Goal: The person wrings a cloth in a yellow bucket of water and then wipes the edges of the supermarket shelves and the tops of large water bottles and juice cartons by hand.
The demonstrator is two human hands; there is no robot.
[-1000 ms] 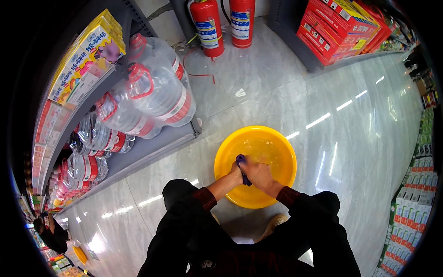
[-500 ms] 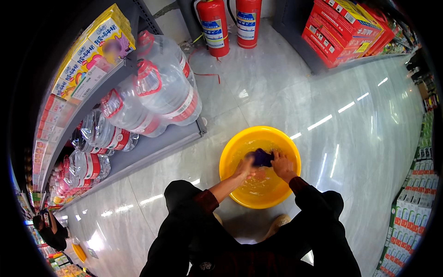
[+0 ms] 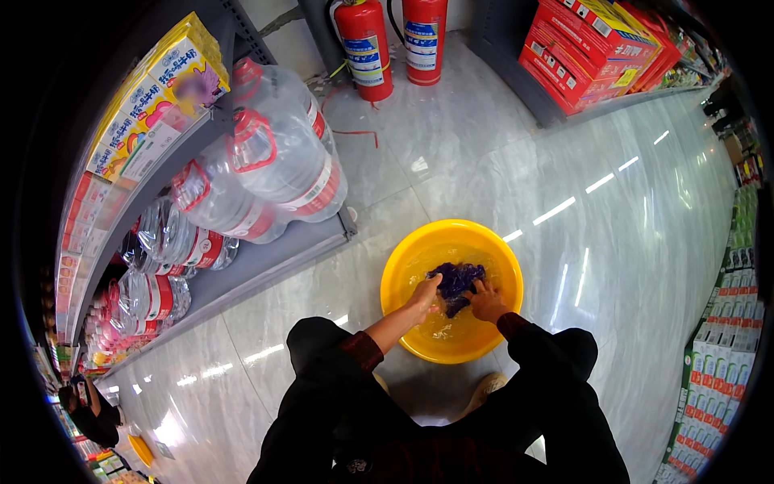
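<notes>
A yellow basin [image 3: 393, 302] with shallow clear water in it stands on the floor between my feet. Spread out in the water is a dark purple cloth [image 3: 456, 281], wet and crumpled. My left hand [image 3: 423, 298] grips the cloth's left edge, thumb on top; its other fingers are partly hidden. At the cloth's right side, my right hand [image 3: 487, 303] touches it with the fingers apart and pointing down into the water.
To the left, a grey shelf [image 3: 266, 270] carries large water bottles [image 3: 294, 173] and yellow cartons [image 3: 161, 93]. Two red fire extinguishers [image 3: 365, 48] stand ahead. Red boxes [image 3: 580, 52] sit on a shelf at far right. Another person [image 3: 90, 411] is at far left.
The cloth, bunched between my hands before, is now spread wider and lower in the water. My right hand has moved slightly down and its fingers have opened.
</notes>
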